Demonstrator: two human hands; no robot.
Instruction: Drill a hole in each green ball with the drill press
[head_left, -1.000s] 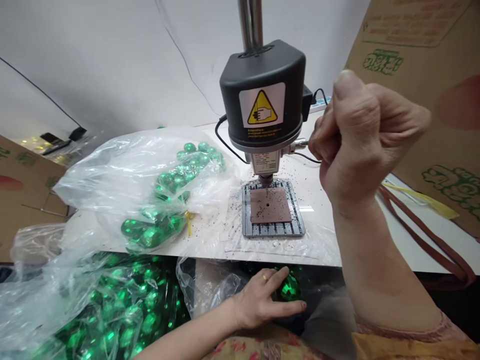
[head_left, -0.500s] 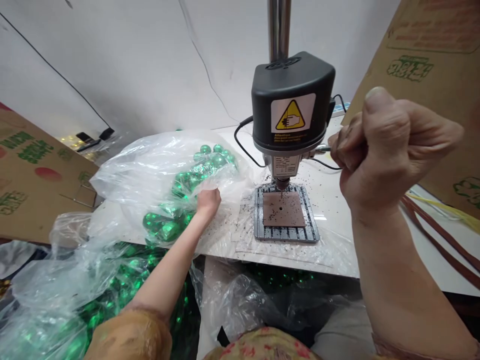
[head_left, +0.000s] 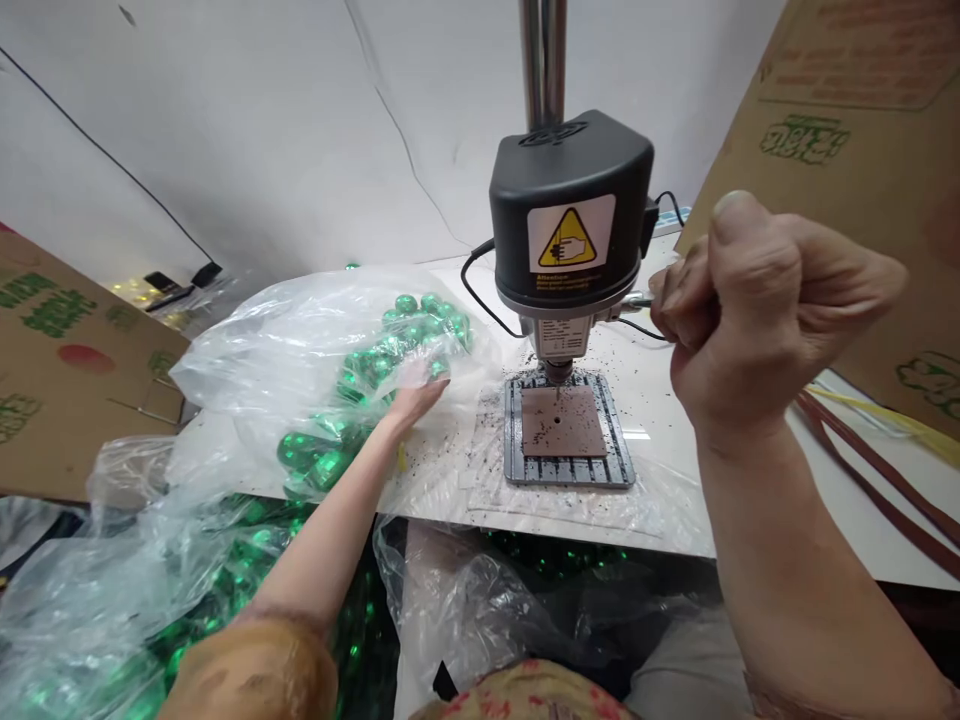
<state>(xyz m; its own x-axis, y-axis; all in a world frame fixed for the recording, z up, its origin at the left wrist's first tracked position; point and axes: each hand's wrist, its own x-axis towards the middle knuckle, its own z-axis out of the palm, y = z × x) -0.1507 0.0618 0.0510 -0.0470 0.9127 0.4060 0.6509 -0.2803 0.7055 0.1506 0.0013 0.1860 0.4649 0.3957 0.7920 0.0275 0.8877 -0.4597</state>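
At the drill's (head_left: 572,230) three o'clock, your right hand (head_left: 754,310) clasps the lever (head_left: 636,300). Your left hand (head_left: 420,394) sits at eight, by baubles (head_left: 373,362): grip unclear.

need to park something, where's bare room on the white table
Bare: between base plate and right forearm; also between that forearm and the brown straps. Crowded: the left side, with plastic bag, green balls and left hand.

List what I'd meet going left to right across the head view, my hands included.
Printed cardboard box → lower cluster of green balls → your left hand → black drill press → your right hand.
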